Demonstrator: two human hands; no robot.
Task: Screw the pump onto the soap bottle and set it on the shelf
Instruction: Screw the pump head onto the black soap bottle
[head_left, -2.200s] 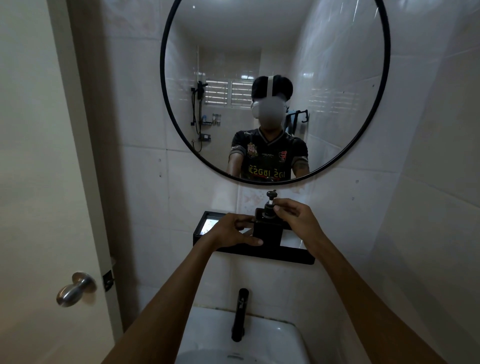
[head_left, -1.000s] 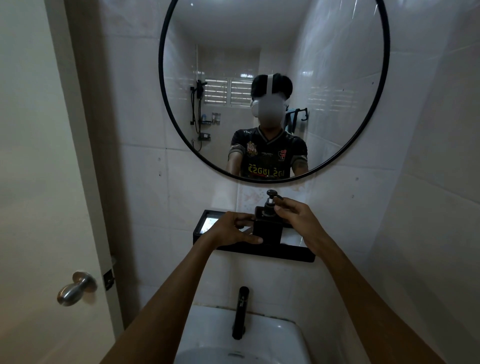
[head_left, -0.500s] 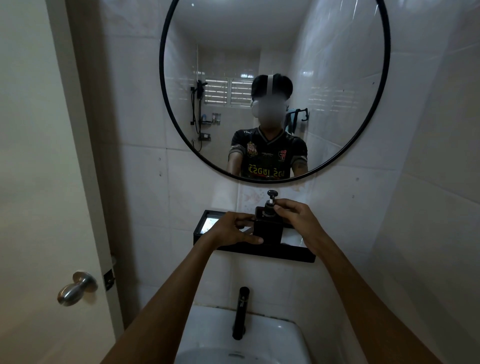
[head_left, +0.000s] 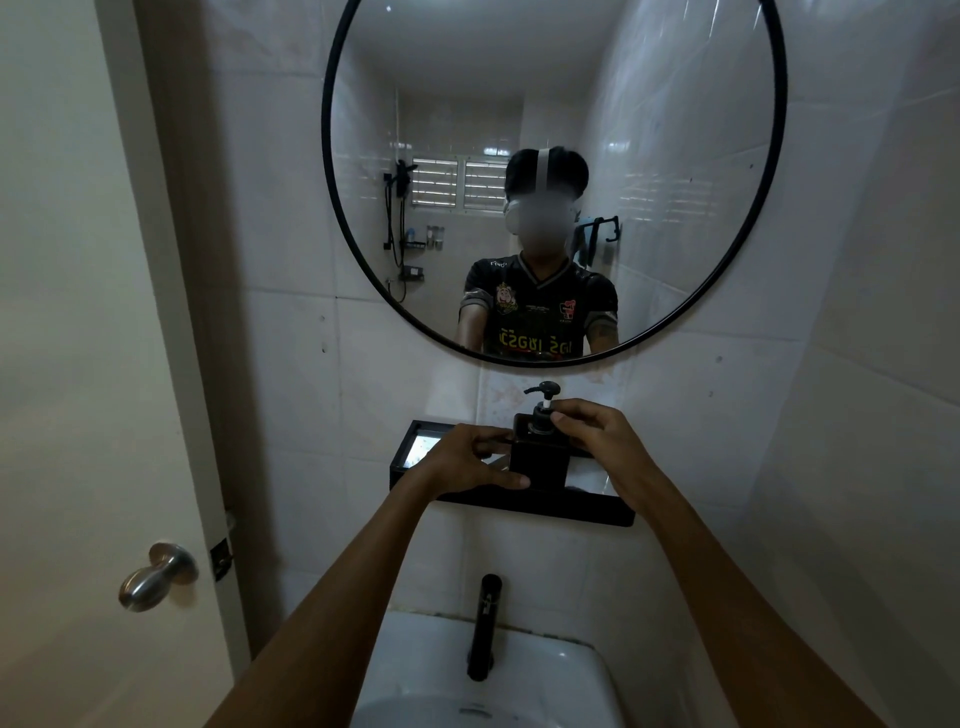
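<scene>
A square black soap bottle (head_left: 540, 457) stands on the black wall shelf (head_left: 545, 506) under the mirror. Its black pump (head_left: 543, 402) sits on the bottle's neck, nozzle pointing left. My left hand (head_left: 462, 460) grips the bottle's left side, thumb across its lower front. My right hand (head_left: 597, 434) pinches the pump's collar with thumb and fingertips, from the right. The bottle's right side is hidden behind my right hand.
A round black-framed mirror (head_left: 332, 218) hangs above the shelf and reflects a person. Below are a black tap (head_left: 485, 626) and a white basin (head_left: 519, 675). A door with a metal knob (head_left: 156, 574) stands at the left. A tiled wall closes the right side.
My right hand's fingers have shifted slightly around the pump collar. The pump's nozzle now points left. The bottle and my left hand stay in place.
</scene>
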